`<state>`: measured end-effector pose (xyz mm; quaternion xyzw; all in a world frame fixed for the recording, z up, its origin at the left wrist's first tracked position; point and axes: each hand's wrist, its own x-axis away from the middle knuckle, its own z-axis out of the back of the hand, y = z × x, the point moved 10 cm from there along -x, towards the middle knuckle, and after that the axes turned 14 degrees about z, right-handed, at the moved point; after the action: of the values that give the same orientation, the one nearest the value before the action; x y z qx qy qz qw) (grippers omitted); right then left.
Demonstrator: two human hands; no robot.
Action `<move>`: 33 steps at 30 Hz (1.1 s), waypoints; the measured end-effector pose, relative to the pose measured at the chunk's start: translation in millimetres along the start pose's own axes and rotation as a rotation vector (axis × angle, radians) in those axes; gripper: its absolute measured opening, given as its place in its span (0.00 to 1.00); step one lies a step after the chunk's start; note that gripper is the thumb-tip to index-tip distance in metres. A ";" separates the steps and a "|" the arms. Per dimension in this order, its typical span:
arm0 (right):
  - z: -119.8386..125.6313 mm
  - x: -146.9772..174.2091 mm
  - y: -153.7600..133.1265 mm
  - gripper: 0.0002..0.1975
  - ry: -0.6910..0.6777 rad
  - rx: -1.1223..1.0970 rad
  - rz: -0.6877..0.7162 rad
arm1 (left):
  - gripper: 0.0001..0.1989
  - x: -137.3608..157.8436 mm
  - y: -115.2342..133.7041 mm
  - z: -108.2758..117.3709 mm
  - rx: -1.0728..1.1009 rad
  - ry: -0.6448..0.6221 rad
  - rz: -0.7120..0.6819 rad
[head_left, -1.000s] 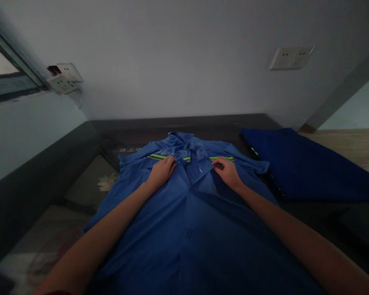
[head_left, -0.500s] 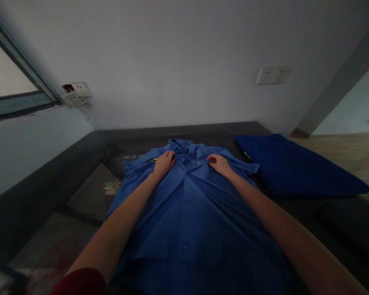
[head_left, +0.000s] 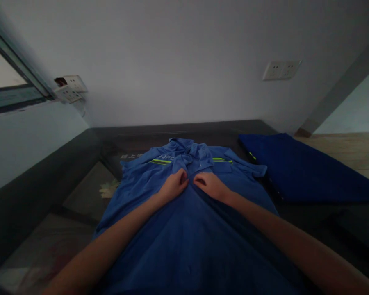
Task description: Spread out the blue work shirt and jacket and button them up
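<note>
On the dark worktop [head_left: 80, 164], here's the scene:

Shirt: blue work shirt [head_left: 190, 229] laid flat, front side up, collar [head_left: 187, 149] pointing away toward the wall. It takes up most of the middle of the view and runs off the bottom edge.

Stripes: two neon yellow-green bands across the chest, one on each side of the collar [head_left: 160, 161].

Writing: some pale lettering sits right by the left stripe, and a few more pale characters show on the dark surface just left of the shirt's shoulder [head_left: 132, 156]. Both are too blurry and dim to read, so no brand from me.

Left hand [head_left: 174, 186]: resting on the shirt front just below the collar, fingers curled down and pinching at the fabric by the front opening. Looks closed on the cloth, not spread flat.

Right hand [head_left: 210, 185]: same deal on the other side of the opening, fingers bent in and gripping the fabric edge. The two hands are just beside each other, fingertips nearly meeting.

Arms: both bare forearms lie along the shirt, coming up from the bottom corners.

Other garment: darker navy folded piece [head_left: 298, 168] on the right, just beside the shirt's sleeve, with a tiny bit of the same neon trim at its near edge.

Wall stuff: white double socket [head_left: 281, 69] up on the right, another socket box [head_left: 69, 87] by the window frame [head_left: 15, 88] on the left.

Floor: pale wood boards [head_left: 350, 149] past the worktop on the far right.
</note>
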<state>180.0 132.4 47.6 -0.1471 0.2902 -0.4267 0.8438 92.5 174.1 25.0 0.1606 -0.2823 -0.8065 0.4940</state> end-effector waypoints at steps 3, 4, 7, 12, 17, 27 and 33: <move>-2.4 1.4 25.5 0.07 0.018 0.046 -0.038 | 0.03 -2.9 -11.2 2.1 0.000 0.008 0.027; -2.5 1.6 30.8 0.07 0.022 0.043 -0.039 | 0.04 -3.6 -12.4 2.1 -0.005 0.004 0.035; -1.6 2.8 37.1 0.07 0.054 0.014 -0.029 | 0.09 -4.2 -11.4 -0.4 -0.087 -0.009 0.068; -5.8 6.6 31.7 0.07 0.072 0.001 0.011 | 0.12 -1.6 -6.2 -5.5 -0.249 -0.042 0.118; -9.0 9.7 23.9 0.08 0.065 0.018 0.038 | 0.09 4.4 -6.1 -5.8 -0.152 -0.008 0.120; -12.9 15.3 11.1 0.10 0.095 -0.028 0.025 | 0.11 14.3 -3.4 -6.6 0.376 -0.001 0.074; -9.0 16.1 13.3 0.05 0.147 -0.197 0.000 | 0.11 15.5 -0.4 -7.5 0.410 -0.041 0.051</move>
<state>190.4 127.3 28.1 -0.1978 0.3918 -0.4058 0.8017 89.2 158.3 19.0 0.2342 -0.4545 -0.7225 0.4654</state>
